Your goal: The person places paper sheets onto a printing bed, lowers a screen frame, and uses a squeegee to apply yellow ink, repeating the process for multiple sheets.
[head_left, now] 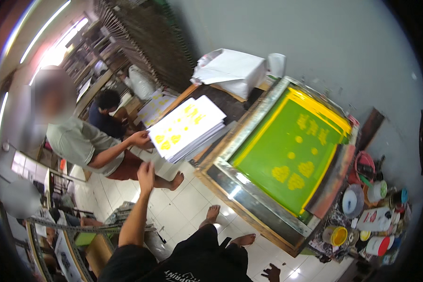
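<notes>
My left hand (146,176) is raised over the floor, its fingers curled together with nothing visible in them. Just beyond it is a stack of white paper sheets (188,127), the top one printed with yellow shapes. A co-worker's hand (139,139) touches the stack's left corner. Low at the bottom edge, my right hand (271,272) hangs with its fingers apart, holding nothing. Between the wall and me lies a screen-printing frame (256,195) with green mesh (268,155) and yellow motifs. A squeegee (330,181) rests along the frame's right end, beside yellow ink.
A white wrapped paper bundle (235,70) sits behind the stack. Ink tubs and bottles crowd the right side, including a yellow ink jar (336,236). The co-worker (87,143) stands at left, another person (107,113) sits behind. A metal drying rack (145,42) stands at the back.
</notes>
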{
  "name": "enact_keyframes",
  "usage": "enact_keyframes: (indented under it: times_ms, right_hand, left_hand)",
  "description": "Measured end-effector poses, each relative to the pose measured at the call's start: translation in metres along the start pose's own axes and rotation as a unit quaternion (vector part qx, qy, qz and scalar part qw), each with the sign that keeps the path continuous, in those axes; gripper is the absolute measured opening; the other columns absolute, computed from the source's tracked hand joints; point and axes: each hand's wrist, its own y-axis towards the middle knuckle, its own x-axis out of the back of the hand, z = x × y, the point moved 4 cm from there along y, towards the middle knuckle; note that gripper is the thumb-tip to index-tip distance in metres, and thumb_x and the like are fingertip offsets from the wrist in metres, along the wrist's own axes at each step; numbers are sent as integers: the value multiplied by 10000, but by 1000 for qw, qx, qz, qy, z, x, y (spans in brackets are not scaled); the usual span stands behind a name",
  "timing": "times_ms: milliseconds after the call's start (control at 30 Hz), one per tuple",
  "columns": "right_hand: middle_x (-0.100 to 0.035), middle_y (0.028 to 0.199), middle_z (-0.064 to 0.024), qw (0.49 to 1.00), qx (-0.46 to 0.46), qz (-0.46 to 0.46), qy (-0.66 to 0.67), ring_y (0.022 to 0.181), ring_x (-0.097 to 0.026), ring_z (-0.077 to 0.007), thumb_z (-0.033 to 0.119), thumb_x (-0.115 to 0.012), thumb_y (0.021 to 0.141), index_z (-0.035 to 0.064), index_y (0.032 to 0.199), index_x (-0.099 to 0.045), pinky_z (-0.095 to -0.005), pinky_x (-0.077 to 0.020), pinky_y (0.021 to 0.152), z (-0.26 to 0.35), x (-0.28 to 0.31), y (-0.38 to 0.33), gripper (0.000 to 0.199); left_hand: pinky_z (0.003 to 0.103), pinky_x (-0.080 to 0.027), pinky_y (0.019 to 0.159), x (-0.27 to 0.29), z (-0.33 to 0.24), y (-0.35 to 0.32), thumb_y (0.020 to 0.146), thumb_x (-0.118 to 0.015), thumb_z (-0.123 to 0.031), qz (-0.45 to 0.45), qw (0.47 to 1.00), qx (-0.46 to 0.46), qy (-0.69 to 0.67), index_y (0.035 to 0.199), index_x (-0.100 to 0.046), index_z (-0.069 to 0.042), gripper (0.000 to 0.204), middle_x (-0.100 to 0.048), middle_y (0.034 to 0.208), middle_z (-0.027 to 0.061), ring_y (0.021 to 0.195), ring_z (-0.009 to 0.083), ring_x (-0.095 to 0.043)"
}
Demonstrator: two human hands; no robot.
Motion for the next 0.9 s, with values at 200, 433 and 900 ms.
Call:
enact_keyframes:
  times_ms: [200,433,900]
  right_hand:
    - [-693,1027,-192,994,12,-52,-94,977,-716,-372,392,-578,1022,0,1469,-497,-547,-653,767,10,-58,-46,601]
    - [-709,1060,-226,986,-2,-163,38,1012,-715,-370,246,-768,887,-36,1376,-513,-509,-607,789,-3,-167,-67,620]
    - [-675,1057,-236,981,-9,-173,-90,972,-717,-424,285,-713,931,-1,1231,-624,-624,-581,802,-1,-330,-78,424]
  left_hand:
    - [490,-458,1018,-7,-27,228,977,-636,-333,-7,924,-252,287,1282,-659,-56,413,-693,1210,211,1087,433,-637]
    - [400,-551,889,-103,40,348,757,-842,-449,346,911,-84,210,1120,-751,-29,563,-753,1068,153,1010,299,-706]
    - [305,-480,652,-109,36,348,735,-885,-161,310,943,-85,-81,923,-731,-27,277,-649,753,13,676,142,-591]
